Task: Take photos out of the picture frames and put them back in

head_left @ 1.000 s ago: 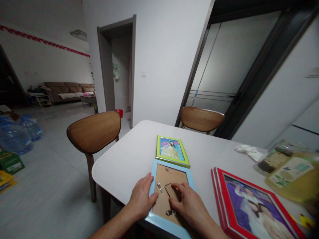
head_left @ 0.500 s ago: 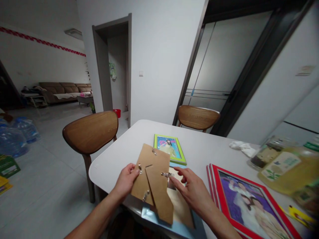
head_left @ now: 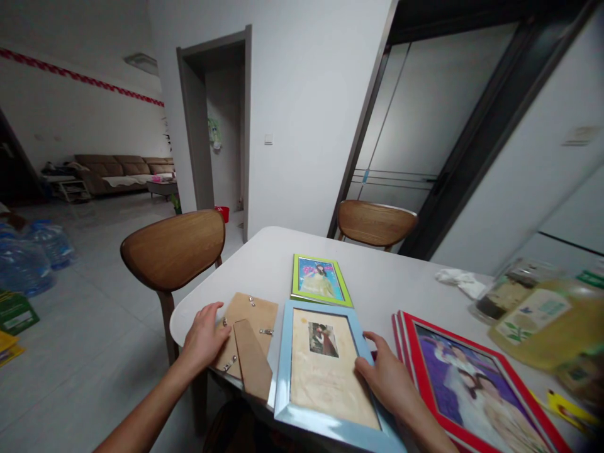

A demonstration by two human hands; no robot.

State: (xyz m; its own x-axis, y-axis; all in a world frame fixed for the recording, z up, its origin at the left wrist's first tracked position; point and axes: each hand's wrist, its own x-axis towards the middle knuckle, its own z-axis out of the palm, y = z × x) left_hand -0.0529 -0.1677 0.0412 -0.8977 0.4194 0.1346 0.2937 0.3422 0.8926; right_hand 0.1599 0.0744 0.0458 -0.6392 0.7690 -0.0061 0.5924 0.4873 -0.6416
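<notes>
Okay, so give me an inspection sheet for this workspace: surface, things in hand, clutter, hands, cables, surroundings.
Surface: white table, rounded corners.
Things in hand: blue frame holding a cream sheet with a small photo; brown backing board with metal clips beside it, at the table's near edge.
Clutter: green frame beyond the blue one; red frames stacked at right; crumpled white cloth, jar, bottle of yellow liquid, blurred yellow item.
Hands: left hand at the backing board; right hand at the blue frame's right side, grip unclear.
Cables: nothing seen.
Surroundings: two wooden chairs, sofa, large plastic bottles on the floor.
</notes>
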